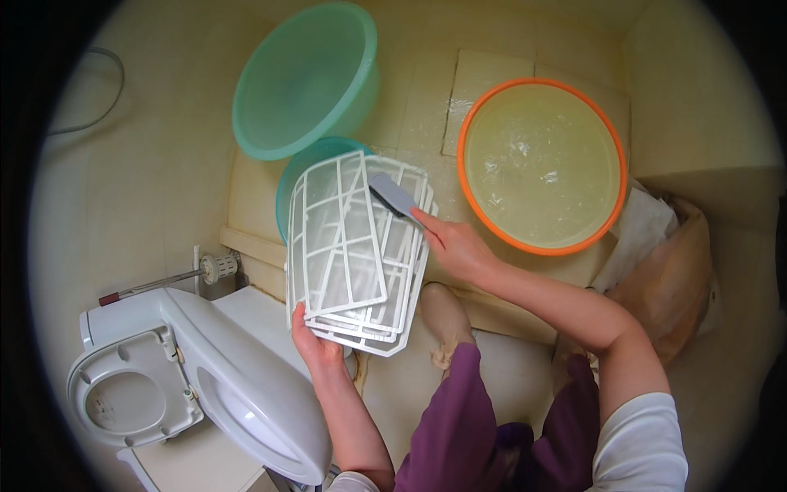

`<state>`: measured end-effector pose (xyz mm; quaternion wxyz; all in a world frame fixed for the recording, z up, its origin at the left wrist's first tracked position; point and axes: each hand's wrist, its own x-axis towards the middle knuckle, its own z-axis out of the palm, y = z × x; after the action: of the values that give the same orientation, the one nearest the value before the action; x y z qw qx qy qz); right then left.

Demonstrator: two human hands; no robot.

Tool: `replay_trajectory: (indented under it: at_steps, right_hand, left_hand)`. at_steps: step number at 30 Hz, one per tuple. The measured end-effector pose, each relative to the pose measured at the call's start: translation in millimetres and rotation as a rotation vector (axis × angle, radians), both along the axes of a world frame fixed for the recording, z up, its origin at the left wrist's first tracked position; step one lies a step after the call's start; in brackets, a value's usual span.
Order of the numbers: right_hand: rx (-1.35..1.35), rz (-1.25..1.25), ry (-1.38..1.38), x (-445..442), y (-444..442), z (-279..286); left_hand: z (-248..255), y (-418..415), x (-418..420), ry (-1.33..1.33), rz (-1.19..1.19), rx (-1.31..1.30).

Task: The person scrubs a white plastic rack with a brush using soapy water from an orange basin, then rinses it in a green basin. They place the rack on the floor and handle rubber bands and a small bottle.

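A stack of white plastic mesh filter screens [344,246] lies fanned out over a teal basin [294,178], overlapping one another. At the lower left corner of the top screen, my left hand [316,341] holds the stack, thumb on top and the other fingers hidden beneath. My right hand [455,246] grips the handle of a grey scrubbing brush [392,192] with dark bristles. The brush's head is over the upper right part of the screens, bristles towards them; whether they touch is hard to tell.
A large green basin [301,80] stands tilted behind the teal one. To the right, an orange-rimmed basin [541,166] holds water. A white toilet [246,381] with its seat raised is at lower left, a toilet brush [166,280] above it. A crumpled brown bag [664,277] leans at right.
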<state>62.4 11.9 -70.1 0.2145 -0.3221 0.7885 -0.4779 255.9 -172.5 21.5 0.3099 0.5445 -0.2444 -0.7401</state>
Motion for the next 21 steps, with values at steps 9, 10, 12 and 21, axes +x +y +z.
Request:
replay_trajectory:
  at_steps: [9, 10, 12, 21]
  right_hand:
    - [0.139, -0.113, -0.324, -12.6, -2.6, 0.5]
    - [0.149, -0.135, -0.338, -7.8, -3.1, -1.9]
    - [0.161, -0.189, -0.343, -10.6, -7.4, -5.0]
    - [0.102, -0.112, -0.327, -26.8, 6.6, -16.4]
  left_hand:
    - [-1.7, -9.0, 4.9, -0.025, -0.072, -0.045]
    - [-5.0, -9.9, 9.8, -0.041, -0.057, -0.051]
    - [-1.8, -7.3, 12.5, -0.035, -0.036, -0.048]
    - [-1.3, -4.2, 4.6, -0.084, -0.069, -0.119]
